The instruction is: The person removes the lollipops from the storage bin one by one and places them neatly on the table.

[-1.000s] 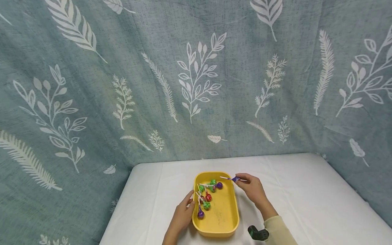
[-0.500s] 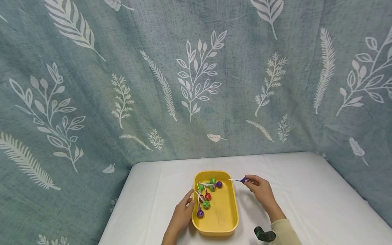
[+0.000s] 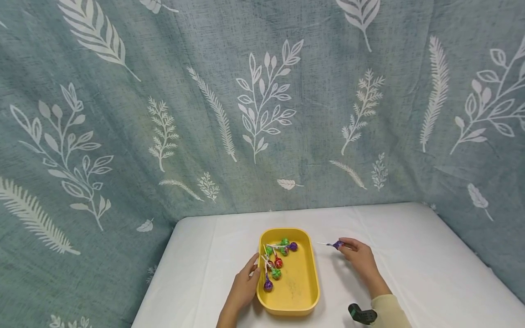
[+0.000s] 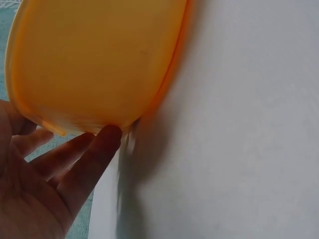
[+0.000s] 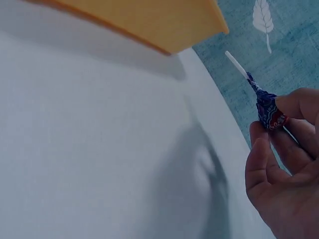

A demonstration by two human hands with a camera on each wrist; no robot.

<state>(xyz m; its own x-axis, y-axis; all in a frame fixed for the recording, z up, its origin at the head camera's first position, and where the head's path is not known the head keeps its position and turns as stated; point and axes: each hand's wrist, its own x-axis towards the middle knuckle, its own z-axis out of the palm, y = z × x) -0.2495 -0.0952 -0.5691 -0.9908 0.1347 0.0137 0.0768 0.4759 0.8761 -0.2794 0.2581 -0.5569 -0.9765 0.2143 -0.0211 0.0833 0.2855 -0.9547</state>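
My right hand point(image 3: 361, 259) pinches a purple-wrapped lollipop point(image 3: 338, 245) by its candy head, to the right of a yellow tray point(image 3: 316, 278). In the right wrist view the lollipop point(image 5: 269, 110) sits between thumb and fingertips, its white stick pointing up and left. My left hand point(image 3: 244, 287) rests at the tray's left side. Seen from the left wrist, its fairly straight fingers point(image 4: 89, 169) touch the yellow wall point(image 4: 99, 64). Inside the tray, several green, red and purple lollipops point(image 3: 276, 274) lie in a loose group toward the left and back.
A white cloth-covered table point(image 3: 213, 255) lies beneath the tray. Behind it hangs a blue-green curtain point(image 3: 311, 136) with white leaf prints. A dark device point(image 3: 362, 314) is beside the right sleeve point(image 3: 389, 312).
My right hand has moved right, carrying the lollipop from the tray's right rim out over the table. The left hand stays at the tray, whose contents look unchanged.
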